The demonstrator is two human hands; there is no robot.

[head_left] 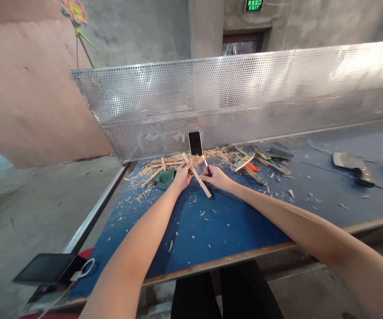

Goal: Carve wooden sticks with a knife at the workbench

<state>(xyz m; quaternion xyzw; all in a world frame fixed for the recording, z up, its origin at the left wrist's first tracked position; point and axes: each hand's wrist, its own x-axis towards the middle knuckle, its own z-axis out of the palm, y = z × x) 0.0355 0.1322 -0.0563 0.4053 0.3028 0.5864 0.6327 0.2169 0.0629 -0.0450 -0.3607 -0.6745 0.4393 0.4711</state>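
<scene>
My left hand (pixel 183 176) grips a pale, flat wooden strip (pixel 202 180) near its upper end. The strip slants down to the right over the blue tabletop. My right hand (pixel 218 177) is closed around a slim, pen-like tool (pixel 206 164) with a dark reddish shaft and a whitish end pointing up and away from me. Its other end is hidden by my fingers, so I cannot tell its exact kind. The right fingertips are at the strip's right edge, touching or very close. A dark green cloth-like piece (pixel 164 179) lies just left of my left hand.
A phone (pixel 195 143) leans on the perforated metal screen (pixel 178 102) behind wood shavings (pixel 216 155). Wood scraps and colourful pieces (pixel 244 162) lie right, with a curved grey piece (pixel 353 166) farther along. A black tablet-like device (pixel 43 268) and white cable (pixel 87 268) are at lower left.
</scene>
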